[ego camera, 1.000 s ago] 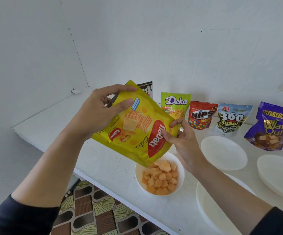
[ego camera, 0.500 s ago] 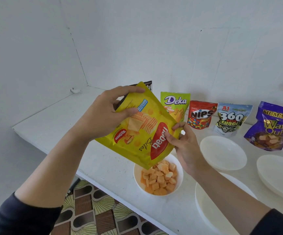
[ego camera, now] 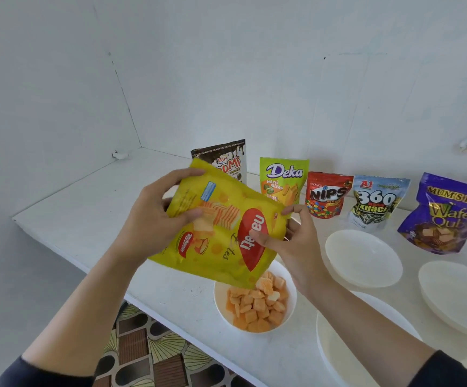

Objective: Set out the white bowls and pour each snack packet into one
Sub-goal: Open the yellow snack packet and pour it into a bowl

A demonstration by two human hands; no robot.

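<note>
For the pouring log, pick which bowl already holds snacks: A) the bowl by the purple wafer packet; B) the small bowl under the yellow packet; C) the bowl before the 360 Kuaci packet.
B: orange bites lie heaped in the small bowl beneath the yellow packet.

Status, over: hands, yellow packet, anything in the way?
Hands: left hand and right hand both grip yellow packet. Packet tilted above bowl holding orange bites. Nothing between packet and bowl.
</note>
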